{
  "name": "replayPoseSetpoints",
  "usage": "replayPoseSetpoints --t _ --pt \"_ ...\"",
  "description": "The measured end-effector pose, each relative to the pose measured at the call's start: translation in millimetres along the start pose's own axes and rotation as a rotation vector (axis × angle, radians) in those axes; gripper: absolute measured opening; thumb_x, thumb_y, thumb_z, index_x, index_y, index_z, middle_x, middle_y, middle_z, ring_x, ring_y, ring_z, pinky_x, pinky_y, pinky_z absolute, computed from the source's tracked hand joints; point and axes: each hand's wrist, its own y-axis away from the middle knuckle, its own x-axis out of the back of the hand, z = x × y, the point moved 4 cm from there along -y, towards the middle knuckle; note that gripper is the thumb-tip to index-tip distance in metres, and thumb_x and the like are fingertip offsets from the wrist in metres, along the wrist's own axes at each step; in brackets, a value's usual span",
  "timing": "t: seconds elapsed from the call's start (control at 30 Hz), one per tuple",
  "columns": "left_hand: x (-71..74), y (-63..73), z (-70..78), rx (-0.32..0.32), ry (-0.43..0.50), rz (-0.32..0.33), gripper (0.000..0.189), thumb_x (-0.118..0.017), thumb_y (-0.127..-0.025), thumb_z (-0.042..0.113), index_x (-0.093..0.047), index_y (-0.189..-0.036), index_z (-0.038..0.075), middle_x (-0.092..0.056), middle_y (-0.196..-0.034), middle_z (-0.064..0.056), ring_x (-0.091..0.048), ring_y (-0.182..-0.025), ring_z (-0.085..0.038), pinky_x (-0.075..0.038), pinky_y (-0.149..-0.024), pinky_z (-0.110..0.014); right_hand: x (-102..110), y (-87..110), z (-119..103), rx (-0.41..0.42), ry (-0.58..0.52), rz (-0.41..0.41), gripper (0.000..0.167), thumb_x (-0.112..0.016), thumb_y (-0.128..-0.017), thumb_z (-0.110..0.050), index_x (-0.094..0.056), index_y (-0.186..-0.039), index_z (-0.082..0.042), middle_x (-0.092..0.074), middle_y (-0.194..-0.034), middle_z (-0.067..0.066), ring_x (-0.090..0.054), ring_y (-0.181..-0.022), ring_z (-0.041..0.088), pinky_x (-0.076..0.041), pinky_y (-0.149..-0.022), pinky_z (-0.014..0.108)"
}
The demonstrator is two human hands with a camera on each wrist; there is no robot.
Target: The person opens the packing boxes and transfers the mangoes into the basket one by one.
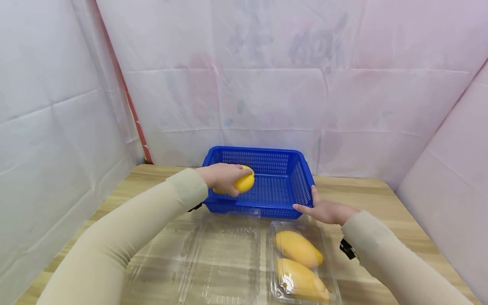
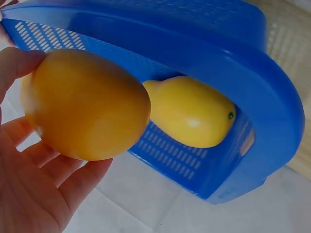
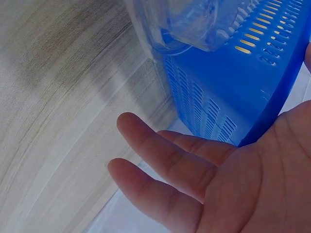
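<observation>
My left hand [image 1: 225, 176] grips a yellow mango [image 1: 245, 182] over the left part of a blue plastic basket [image 1: 276, 214]. In the left wrist view, the thumb lies on one side of this mango [image 2: 87, 104] and the fingers on the other. A second mango [image 2: 194, 111] lies inside the basket, mostly covered by my hand in the head view. My right hand [image 1: 325, 210] touches the basket's front right corner, thumb along the front rim. Several fingers of the right hand [image 3: 233, 184] extend outside the basket wall, loosely straight.
A clear plastic clamshell box [image 1: 230, 258] stands open in front of the basket, its lid to the left. To its right, another clear box [image 1: 272, 271] holds two mangoes [image 1: 297, 248]. The wooden table [image 1: 358, 195] is bordered by white sheeting [image 1: 267, 101].
</observation>
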Motion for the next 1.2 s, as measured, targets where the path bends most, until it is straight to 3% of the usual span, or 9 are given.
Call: replayPoseSetpoints --t 0.43,0.73,0.9,1.2 --pt "-8.5 -17.3 -2.9 0.031 0.014 -0.043 0.07 -0.063 -0.086 0.029 -0.029 -0.147 0.022 -0.041 -0.142 -0.002 -0.046 -0.114 -0.017 -0.04 -0.094 -0.035 1 2.6 4 0.0 -0.029 0.013 0.111 -0.037 -0.087 -0.068 0.029 -0.136 0.007 0.019 -0.144 0.035 -0.009 -0.13 0.054 -0.014 -0.101 0.064" --pt "-12.5 -29.2 -5.3 0.021 0.033 -0.086 0.068 -0.063 -0.084 0.027 -0.033 -0.145 0.02 -0.05 -0.132 -0.002 -0.047 -0.102 -0.016 -0.038 -0.094 -0.032 1 0.3 4 0.003 -0.023 0.023 0.112 -0.037 -0.086 -0.069 0.028 -0.137 0.007 0.018 -0.144 0.036 -0.008 -0.131 0.054 -0.014 -0.102 0.064" --pt "-14.1 -33.8 -5.3 0.008 0.034 -0.099 0.07 -0.063 -0.084 0.027 -0.033 -0.146 0.017 -0.05 -0.132 -0.003 -0.046 -0.102 -0.016 -0.037 -0.093 -0.032 0 0.7 3 0.008 -0.026 0.031 0.111 -0.037 -0.087 -0.068 0.027 -0.137 0.008 0.017 -0.144 0.035 -0.008 -0.131 0.053 -0.014 -0.103 0.063" --pt "-17.7 -35.8 -9.5 0.044 0.064 -0.114 0.07 -0.063 -0.084 0.029 -0.033 -0.145 0.017 -0.049 -0.134 -0.003 -0.046 -0.103 -0.017 -0.037 -0.095 -0.034 -1 3.0 0 0.016 -0.053 0.037 0.113 -0.039 -0.086 -0.068 0.027 -0.137 0.008 0.016 -0.144 0.036 -0.007 -0.132 0.053 -0.014 -0.103 0.063"
